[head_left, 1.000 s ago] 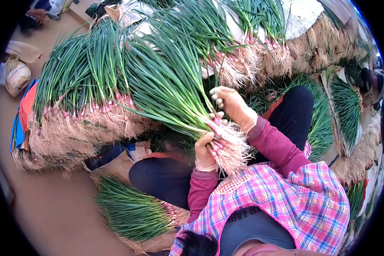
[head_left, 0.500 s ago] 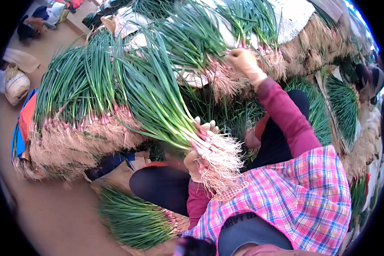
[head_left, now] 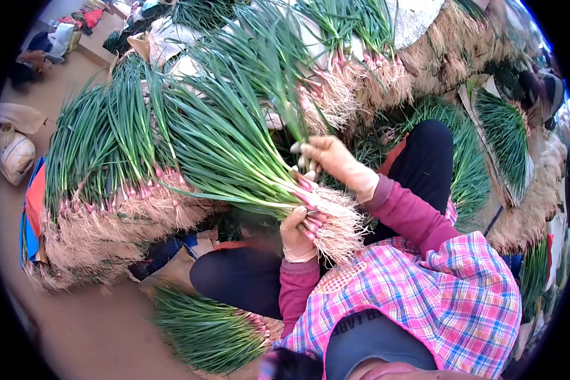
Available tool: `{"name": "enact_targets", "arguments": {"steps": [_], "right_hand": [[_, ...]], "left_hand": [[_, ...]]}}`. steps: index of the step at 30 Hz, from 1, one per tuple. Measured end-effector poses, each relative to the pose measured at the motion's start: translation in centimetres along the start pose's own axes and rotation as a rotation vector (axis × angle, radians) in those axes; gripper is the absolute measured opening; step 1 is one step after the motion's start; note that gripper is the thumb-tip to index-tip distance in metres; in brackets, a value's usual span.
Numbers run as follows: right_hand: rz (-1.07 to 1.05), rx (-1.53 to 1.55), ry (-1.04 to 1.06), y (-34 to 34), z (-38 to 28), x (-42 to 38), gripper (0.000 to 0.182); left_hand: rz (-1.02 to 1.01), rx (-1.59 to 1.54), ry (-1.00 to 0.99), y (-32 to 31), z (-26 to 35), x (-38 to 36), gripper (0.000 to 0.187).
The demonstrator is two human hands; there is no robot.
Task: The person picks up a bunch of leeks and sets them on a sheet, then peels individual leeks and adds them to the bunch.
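A thick bunch of young green garlic (head_left: pixel 253 161) with long flat leaves, pinkish stem bases and pale roots lies slanted across my left hand (head_left: pixel 297 233). The gloved fingers of that hand are closed around the stems just above the roots. My right hand (head_left: pixel 329 161), also gloved, is closed on a few green garlic stalks (head_left: pixel 288 104) beside the upper edge of the bunch. Their leaves stand up and are blurred, and their lower ends are hidden by the hand and the bunch.
A long row of green garlic (head_left: pixel 101 158) with roots hanging down lies to the left. More bunches (head_left: pixel 348 38) rest on white sacking at the back. A pile (head_left: pixel 209 329) lies on the floor beside my knee. A stuffed bag (head_left: pixel 16 155) stands at far left.
My right hand has come back from the rear row toward the held bunch, bringing a few stalks. My left hand keeps its hold, and the bunch has tilted slightly.
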State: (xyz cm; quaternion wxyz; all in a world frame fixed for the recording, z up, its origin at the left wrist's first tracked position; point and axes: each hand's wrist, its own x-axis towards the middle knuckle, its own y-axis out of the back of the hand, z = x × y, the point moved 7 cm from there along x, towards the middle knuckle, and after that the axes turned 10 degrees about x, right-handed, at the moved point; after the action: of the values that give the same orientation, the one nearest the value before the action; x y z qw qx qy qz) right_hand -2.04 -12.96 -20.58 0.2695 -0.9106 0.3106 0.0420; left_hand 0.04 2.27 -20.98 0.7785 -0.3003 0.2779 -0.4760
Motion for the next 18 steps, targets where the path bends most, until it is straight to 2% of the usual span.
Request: {"name": "enact_targets", "arguments": {"steps": [2,3,4,6,7,8,10,11,12,13,14,15,16,17,18], "right_hand": [[-0.053,-0.069,0.102,0.0,0.6,0.5,0.021],[0.029,-0.258,0.222,0.2,-0.2,1.1,0.019],[0.079,-0.091,0.085,0.9,0.7,1.3,0.020],[0.078,0.315,-0.002,2.1,0.8,1.6,0.027],[0.065,0.472,0.005,2.7,0.4,2.5,0.033],[0.128,0.159,0.029,3.9,0.2,2.8,0.030],[-0.223,-0.444,-0.186,0.5,1.9,1.0,0.030],[-0.365,-0.673,-0.110,-0.2,0.7,0.5,0.032],[-0.258,-1.061,0.595,-0.5,-3.7,1.5,0.033],[0.109,-1.101,0.480,1.0,-6.6,3.3,0.029],[0.365,-1.259,0.836,0.8,-11.1,4.5,0.022],[0.382,-1.546,0.741,0.3,-13.2,6.4,0.017],[0.436,-1.665,0.727,2.0,-12.6,10.9,0.015],[0.365,-1.809,0.488,4.0,-10.9,15.8,0.016],[0.266,-1.770,0.513,3.6,-11.3,16.1,0.016]], "left_hand": [[0.012,-0.008,-0.044,-1.2,0.9,0.2,0.074],[0.027,-0.011,-0.077,-1.4,1.2,0.2,0.074],[0.034,-0.012,-0.080,-0.9,1.0,0.1,0.074],[0.029,-0.145,-0.105,0.5,0.7,-0.1,0.078],[0.062,-0.059,-0.247,-0.1,1.7,0.2,0.082],[0.065,-0.071,-0.291,-0.9,2.4,-0.1,0.085],[0.200,-0.144,-0.247,-0.2,1.6,-0.6,0.085],[0.098,-0.183,-0.222,-0.8,1.8,-0.7,0.086],[0.097,-0.185,-0.227,-0.6,2.0,-0.5,0.086],[0.011,-0.213,-0.237,-1.0,1.9,-0.2,0.087],[-0.074,-0.236,-0.238,-1.4,1.8,-0.1,0.087],[-0.014,-0.175,-0.243,-0.1,1.2,0.5,0.094],[-0.131,-0.315,-0.241,-1.0,1.3,0.2,0.094],[-0.127,-0.321,-0.271,-0.9,1.5,0.1,0.094],[-0.123,-0.327,-0.302,-0.8,1.9,0.1,0.094]]}}
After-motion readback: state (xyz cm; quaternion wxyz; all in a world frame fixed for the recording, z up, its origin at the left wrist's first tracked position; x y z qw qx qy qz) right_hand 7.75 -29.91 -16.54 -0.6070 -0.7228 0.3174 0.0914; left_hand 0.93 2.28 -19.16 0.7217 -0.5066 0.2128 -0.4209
